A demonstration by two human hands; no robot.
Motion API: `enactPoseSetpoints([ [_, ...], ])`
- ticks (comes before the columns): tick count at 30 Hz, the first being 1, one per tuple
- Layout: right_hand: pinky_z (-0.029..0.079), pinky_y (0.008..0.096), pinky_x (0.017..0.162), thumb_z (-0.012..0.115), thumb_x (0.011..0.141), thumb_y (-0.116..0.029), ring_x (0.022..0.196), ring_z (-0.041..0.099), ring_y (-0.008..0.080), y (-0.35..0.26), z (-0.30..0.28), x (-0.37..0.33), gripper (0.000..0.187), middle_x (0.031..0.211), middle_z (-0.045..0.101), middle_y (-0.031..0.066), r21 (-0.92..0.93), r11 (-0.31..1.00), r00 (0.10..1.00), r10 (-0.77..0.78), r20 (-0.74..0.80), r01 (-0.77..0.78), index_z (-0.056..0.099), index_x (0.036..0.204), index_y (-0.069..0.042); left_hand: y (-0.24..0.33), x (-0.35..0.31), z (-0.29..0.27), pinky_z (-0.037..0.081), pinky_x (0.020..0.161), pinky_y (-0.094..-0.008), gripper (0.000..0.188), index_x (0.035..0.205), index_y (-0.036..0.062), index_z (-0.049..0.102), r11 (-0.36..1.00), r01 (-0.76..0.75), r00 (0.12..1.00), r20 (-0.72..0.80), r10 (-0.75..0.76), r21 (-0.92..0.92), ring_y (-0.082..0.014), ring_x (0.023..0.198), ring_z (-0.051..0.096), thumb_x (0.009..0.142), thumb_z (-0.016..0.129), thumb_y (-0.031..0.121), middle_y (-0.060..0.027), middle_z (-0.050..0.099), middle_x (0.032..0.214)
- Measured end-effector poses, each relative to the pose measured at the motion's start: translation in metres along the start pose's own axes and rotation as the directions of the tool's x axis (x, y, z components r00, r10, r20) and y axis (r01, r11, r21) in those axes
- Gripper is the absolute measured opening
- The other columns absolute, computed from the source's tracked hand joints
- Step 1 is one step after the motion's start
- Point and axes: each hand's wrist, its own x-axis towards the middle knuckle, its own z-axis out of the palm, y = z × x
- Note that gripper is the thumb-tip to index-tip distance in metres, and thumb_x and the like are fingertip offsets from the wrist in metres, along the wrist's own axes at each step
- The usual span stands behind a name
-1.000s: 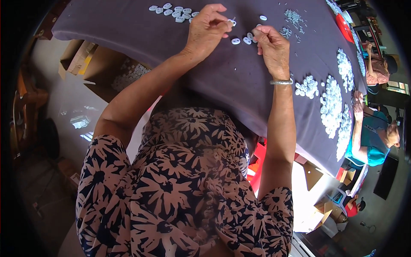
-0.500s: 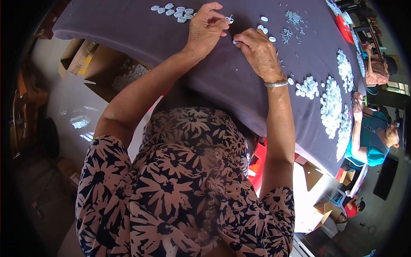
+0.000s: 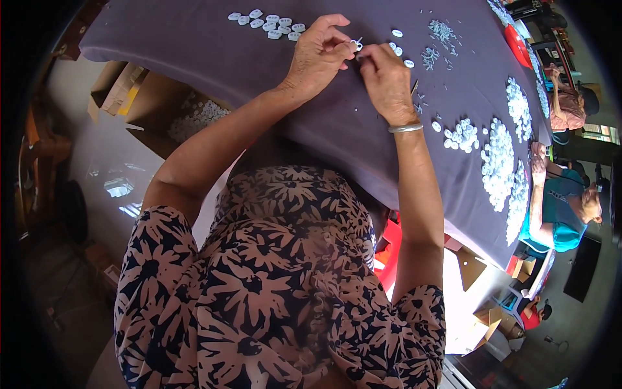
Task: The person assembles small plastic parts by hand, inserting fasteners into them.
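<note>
The left hand [image 3: 319,55] is curled, its thumb and forefinger pinching a small white piece [image 3: 356,45] with a thin pin sticking up from it. The right hand [image 3: 383,76] meets it from the right, fingers pressed together at the same piece, so both hands touch there; whether the right fingers grip the piece or only the pin is too small to tell. A silver bangle [image 3: 405,128] circles the right wrist.

Both hands rest on the worktop [image 3: 194,45], covered in dark purple-grey cloth. Just left of the piece and further up lies a row of white pieces [image 3: 267,18]. Just right of the piece lie a few loose ones [image 3: 399,49], and beyond them a scatter of tiny pins [image 3: 439,31]. Well right of the piece, along the worktop's far edge, are heaps of white pieces [image 3: 499,155] and a red dish [image 3: 517,44].

At that edge two other people [image 3: 557,207] sit. Below the worktop's left side stand open cardboard boxes [image 3: 129,91], one holding white pieces.
</note>
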Motion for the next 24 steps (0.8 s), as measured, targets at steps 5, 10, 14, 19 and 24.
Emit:
enactPoseSetpoints([
  [5,0.042,0.0207,0.065,0.061,0.088,-0.009,0.069,0.049,0.0058,0.004,-0.012,0.004,0.017,0.08,0.06,-0.0028,0.64,0.671,0.904,0.419,0.089,-0.374,0.065,0.102,-0.001,0.003,-0.005,0.006,0.053,0.059,-0.0233,0.037,0.119,0.0024,0.046,1.0,-0.001,0.997,0.077,0.001,0.009,-0.0097,0.075,0.061,0.085,0.061,0.003,-0.0048,0.061,0.085],
  [10,0.04,0.0199,0.063,0.064,0.087,-0.011,0.067,0.047,0.006,0.004,-0.012,0.005,0.016,0.079,0.058,-0.0021,0.819,0.462,0.888,0.444,0.118,-0.34,0.066,0.099,-0.001,0.003,-0.009,0.009,0.052,0.058,-0.0228,0.037,0.118,0.0029,0.046,0.999,0.022,0.996,0.084,-0.025,0.039,-0.0092,0.074,0.061,0.085,0.061,0.004,-0.005,0.061,0.085],
  [14,0.039,0.0201,0.063,0.064,0.087,-0.011,0.067,0.046,0.0058,0.003,-0.014,0.004,0.016,0.078,0.058,-0.0023,0.816,0.461,0.885,0.448,0.127,-0.35,0.066,0.099,-0.001,0.002,-0.01,0.009,0.052,0.057,-0.0223,0.037,0.118,0.0031,0.046,0.998,0.042,0.996,0.082,-0.046,0.05,-0.0089,0.073,0.06,0.084,0.062,0.005,-0.0049,0.061,0.083],
  [19,0.039,0.0198,0.062,0.065,0.086,-0.011,0.067,0.045,0.0055,0.0,-0.015,0.004,0.015,0.078,0.058,-0.0029,0.805,0.471,0.888,0.438,0.141,-0.361,0.066,0.098,-0.001,0.003,-0.01,0.01,0.051,0.056,-0.0222,0.037,0.117,0.0032,0.046,0.998,0.039,0.995,0.092,-0.043,0.044,-0.0087,0.072,0.06,0.084,0.063,0.005,-0.0047,0.061,0.083],
  [24,0.038,0.0196,0.062,0.064,0.086,-0.01,0.067,0.044,0.0051,0.0,-0.015,0.003,0.014,0.078,0.058,-0.003,0.789,0.511,0.902,0.415,0.121,-0.341,0.067,0.097,-0.001,0.002,-0.01,0.009,0.051,0.057,-0.0224,0.038,0.117,0.0034,0.046,0.998,0.051,0.994,0.099,-0.055,0.042,-0.0084,0.072,0.059,0.084,0.063,0.005,-0.0043,0.06,0.083],
])
